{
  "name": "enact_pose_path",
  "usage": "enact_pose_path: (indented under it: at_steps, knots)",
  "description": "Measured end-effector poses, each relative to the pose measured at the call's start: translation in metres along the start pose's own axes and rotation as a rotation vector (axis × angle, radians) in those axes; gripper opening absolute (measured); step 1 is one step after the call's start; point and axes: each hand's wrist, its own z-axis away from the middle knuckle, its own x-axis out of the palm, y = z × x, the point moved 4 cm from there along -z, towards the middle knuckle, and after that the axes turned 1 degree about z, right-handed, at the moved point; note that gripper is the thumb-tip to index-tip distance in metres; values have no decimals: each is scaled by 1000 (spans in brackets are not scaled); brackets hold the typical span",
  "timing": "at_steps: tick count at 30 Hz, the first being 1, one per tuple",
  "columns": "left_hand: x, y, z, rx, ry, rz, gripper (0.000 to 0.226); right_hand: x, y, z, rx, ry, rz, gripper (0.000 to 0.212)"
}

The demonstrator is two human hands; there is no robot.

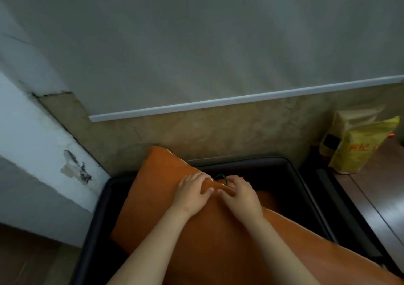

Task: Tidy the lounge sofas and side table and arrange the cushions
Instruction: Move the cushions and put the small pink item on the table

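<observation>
- Cushion (157, 201), orange, lies under both my hands, propped tilted against the back of the dark sofa (306, 188), its top corner rising past my left fingertips toward the wall (196, 44).
- Left hand (192, 194): flat, palm down, fingers spread, over the cushion's upper edge. Pressing, not gripping, as far as I can see.
- Right hand (239, 194): also flat and open on the cushion, fingers pointing toward the left hand; thumbs nearly meet between them. It has hold of nothing that I can see.
- Why so, my guess: both palms side by side at the top edge to push the cushion back and seat it against the backrest, or to smooth it. Open palms suit shaping soft filling better than a pinch.
- Green ring (222, 178), thin, shows just beyond my right fingertips, at the cushion's edge. Can't tell whether it is a bangle, a band, or part of the cushion, or whether it touches my fingers.
- Second orange cushion (317, 252) lies under my right forearm, lower on the seat, running toward me.
- Containers: yellow bag (358, 146) stands far to the right of my right hand, on a brown surface beside the sofa. Top folded over; contents hidden. Red print on it, unreadable.
- Paler pack (354, 118) stands behind the bag, touching it; contents also hidden.
</observation>
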Motion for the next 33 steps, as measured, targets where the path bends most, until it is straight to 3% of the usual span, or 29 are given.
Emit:
enact_pose_path:
  at_steps: [10,16,33]
  knots:
    - [35,-18,-41,1,-80,-150,40,25,32,-27,146,-139,97,48]
    - [49,-21,-32,43,-4,-236,34,32,38,-23,157,-113,115,39]
    - [37,-26,15,25,165,-121,22,42,24,17,120,-59,120,25]
